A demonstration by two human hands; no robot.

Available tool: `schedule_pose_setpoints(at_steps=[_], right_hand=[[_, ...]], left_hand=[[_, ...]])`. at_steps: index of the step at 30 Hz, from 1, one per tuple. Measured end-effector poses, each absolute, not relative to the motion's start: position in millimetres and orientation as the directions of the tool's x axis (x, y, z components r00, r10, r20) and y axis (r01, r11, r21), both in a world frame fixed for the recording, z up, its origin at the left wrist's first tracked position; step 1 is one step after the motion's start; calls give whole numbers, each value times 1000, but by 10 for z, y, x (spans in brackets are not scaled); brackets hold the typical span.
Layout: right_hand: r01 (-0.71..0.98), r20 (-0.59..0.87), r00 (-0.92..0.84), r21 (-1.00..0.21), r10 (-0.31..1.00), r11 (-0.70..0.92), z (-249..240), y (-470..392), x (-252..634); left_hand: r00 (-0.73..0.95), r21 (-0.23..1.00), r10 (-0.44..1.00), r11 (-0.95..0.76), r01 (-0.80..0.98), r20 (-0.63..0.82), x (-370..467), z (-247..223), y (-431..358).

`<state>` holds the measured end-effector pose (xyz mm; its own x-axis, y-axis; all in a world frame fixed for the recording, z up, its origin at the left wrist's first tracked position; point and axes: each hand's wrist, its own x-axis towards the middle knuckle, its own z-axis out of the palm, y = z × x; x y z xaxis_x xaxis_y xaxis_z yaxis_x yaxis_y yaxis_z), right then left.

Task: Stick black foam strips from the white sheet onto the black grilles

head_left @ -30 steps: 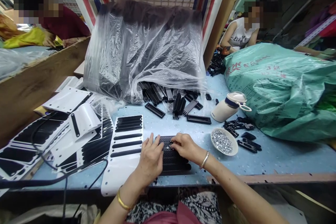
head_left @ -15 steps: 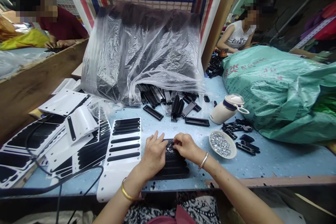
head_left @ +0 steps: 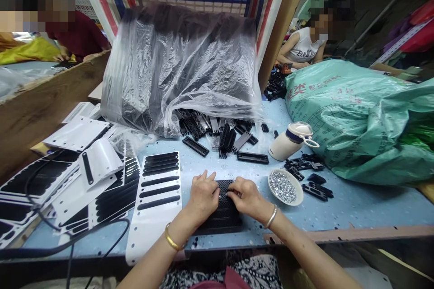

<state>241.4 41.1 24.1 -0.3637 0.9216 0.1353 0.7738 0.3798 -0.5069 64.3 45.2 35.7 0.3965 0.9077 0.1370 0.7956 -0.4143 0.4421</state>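
- L hand (head_left: 204,196) half-curled on blk strips (head_left: 222,216), nr tabletop's (head_left: 259,223) front edge; grip unclear.
- R hand (head_left: 247,196) pinched over them, contents unclear.
- Bowl (head_left: 299,193) w/ metal bits (head_left: 282,185) just beside bottle (head_left: 285,143).

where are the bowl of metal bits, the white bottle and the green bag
bowl (head_left: 299,196), head view, rim
white bottle (head_left: 284,146), head view, body
green bag (head_left: 359,122), head view, front side

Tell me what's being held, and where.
The left hand is at the left ends of the black perforated strips, the right hand at their right ends; any grip is unclear.
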Motion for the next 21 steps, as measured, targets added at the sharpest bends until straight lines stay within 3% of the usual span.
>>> schedule_pose_setpoints(at_steps=[4, 8, 16, 21], right_hand=[[765, 112, -403, -503, 908, 401, 160, 332, 2382], [734, 165, -312, -583, 936, 348, 108, 394, 2385], [730, 111, -137, -660, 984, 176, 29, 631, 2398], [720, 139, -163, -660, 977, 215, 43, 600, 2425]], left_hand=[[381, 487, 909, -414, 769, 170, 666, 321, 453], [289, 571, 923, -383, 726, 252, 526, 282, 524], [295, 558, 925, -379, 738, 238, 247, 168, 605], [297, 580, 916, -400, 710, 269, 201, 101, 560]])
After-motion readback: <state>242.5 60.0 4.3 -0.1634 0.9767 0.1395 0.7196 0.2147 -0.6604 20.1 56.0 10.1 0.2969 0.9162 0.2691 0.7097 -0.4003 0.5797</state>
